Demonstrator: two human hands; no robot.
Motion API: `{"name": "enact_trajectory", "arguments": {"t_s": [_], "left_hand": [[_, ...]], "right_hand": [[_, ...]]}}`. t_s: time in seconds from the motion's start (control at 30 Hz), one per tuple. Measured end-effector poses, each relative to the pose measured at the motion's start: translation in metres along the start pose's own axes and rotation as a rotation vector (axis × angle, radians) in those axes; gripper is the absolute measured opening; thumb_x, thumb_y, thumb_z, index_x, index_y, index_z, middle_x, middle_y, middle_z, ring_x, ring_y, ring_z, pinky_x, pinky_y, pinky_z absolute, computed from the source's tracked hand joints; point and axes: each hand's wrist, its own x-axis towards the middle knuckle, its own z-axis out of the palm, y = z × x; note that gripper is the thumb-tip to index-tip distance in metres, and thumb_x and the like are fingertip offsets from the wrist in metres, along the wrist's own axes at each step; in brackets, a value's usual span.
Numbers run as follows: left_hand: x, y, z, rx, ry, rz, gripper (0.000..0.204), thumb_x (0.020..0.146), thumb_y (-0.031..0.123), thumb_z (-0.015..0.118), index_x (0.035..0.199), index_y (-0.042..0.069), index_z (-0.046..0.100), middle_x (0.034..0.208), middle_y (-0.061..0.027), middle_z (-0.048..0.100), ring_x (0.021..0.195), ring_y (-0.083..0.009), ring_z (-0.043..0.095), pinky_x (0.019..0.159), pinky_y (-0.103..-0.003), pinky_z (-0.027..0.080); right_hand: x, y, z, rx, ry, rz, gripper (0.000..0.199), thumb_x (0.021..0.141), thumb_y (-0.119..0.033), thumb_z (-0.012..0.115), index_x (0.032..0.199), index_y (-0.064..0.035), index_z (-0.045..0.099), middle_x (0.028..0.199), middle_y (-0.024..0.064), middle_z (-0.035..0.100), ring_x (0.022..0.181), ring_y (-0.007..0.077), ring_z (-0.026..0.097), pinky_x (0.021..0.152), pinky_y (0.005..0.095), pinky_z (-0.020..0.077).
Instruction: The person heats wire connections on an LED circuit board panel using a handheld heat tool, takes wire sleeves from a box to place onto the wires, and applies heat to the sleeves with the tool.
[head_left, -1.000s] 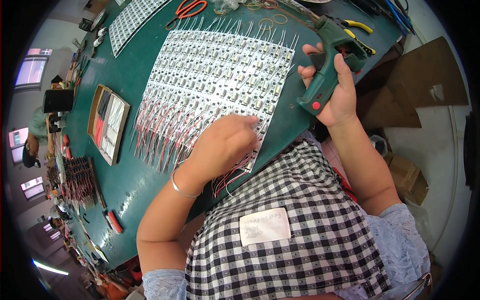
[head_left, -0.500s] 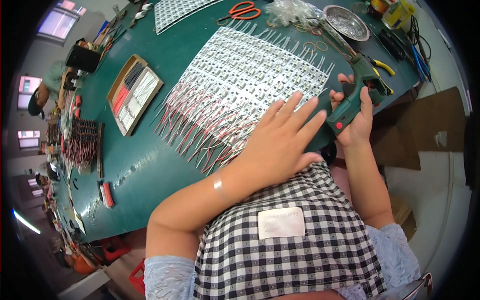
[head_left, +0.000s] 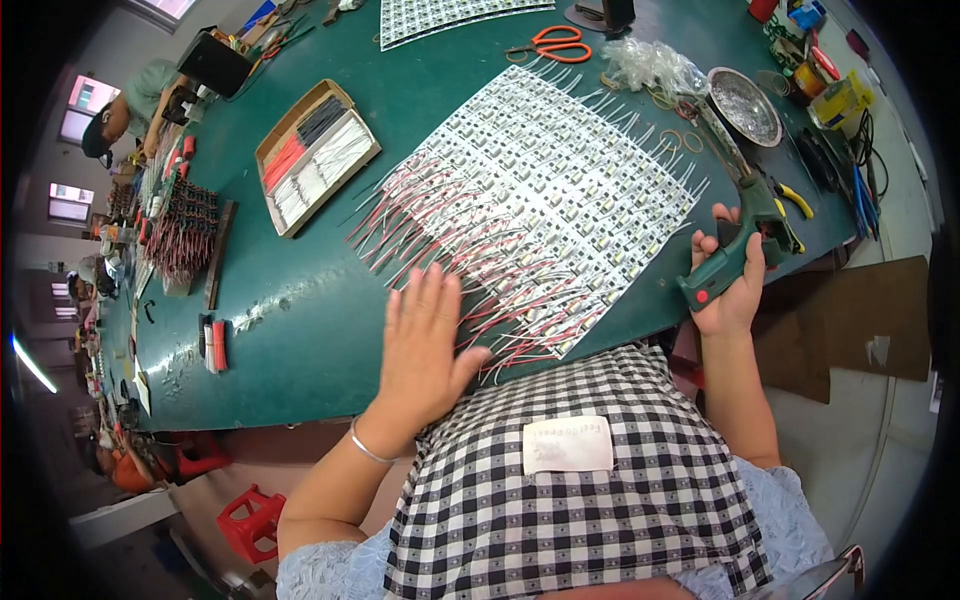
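Observation:
A white panel of small circuit boards (head_left: 570,180) lies on the green table. Red and white wires (head_left: 440,220) fringe its near left side, and pale leads stick out along the far edge. My left hand (head_left: 425,345) is open, palm down with fingers stretched, at the near ends of the wires; whether it touches them I cannot tell. Beyond the panel's right corner, my right hand (head_left: 735,285) is closed round the handle of a dark green glue gun (head_left: 728,262) with a red button at its base. The gun's front points away from me.
A cardboard tray (head_left: 318,160) of sorted wires or tubes stands left of the panel. Orange-handled scissors (head_left: 560,45), a plastic bag (head_left: 655,68), a metal dish (head_left: 745,107) and yellow-handled pliers (head_left: 797,202) lie beyond. A person (head_left: 130,115) works at far left; a red stool (head_left: 252,522) stands below.
My left hand has swept left and nearer, from over the panel's right side to the wires. The right hand keeps its hold on the glue gun. The whole view has shifted.

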Motion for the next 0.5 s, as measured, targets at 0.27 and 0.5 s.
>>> {"name": "enact_trajectory", "arguments": {"t_s": [0.27, 0.5], "left_hand": [[0.118, 0.032, -0.015, -0.103, 0.389, 0.220, 0.072, 0.084, 0.041, 0.056, 0.138, 0.001, 0.031, 0.145, -0.0193, 0.027, 0.135, -0.0381, 0.021, 0.109, -0.047, 0.016], [0.115, -0.023, 0.008, -0.029, 0.186, 0.004, 0.072, 0.085, 0.046, 0.051, 0.139, 0.002, 0.029, 0.146, -0.0176, 0.024, 0.136, -0.0356, 0.019, 0.110, -0.049, 0.012]], "right_hand": [[-0.002, 0.000, 0.003, -0.010, 0.017, -0.011, 0.039, 0.096, -0.032, 0.042, 0.122, -0.0033, 0.045, 0.124, 0.0136, 0.050, 0.076, 0.0152, 0.057, 0.089, 0.0323, 0.0444], [-0.002, -0.003, -0.004, -0.049, 0.045, -0.035, 0.039, 0.096, -0.031, 0.041, 0.124, -0.0036, 0.044, 0.126, 0.0138, 0.050, 0.077, 0.0160, 0.060, 0.092, 0.0328, 0.0444]]}}
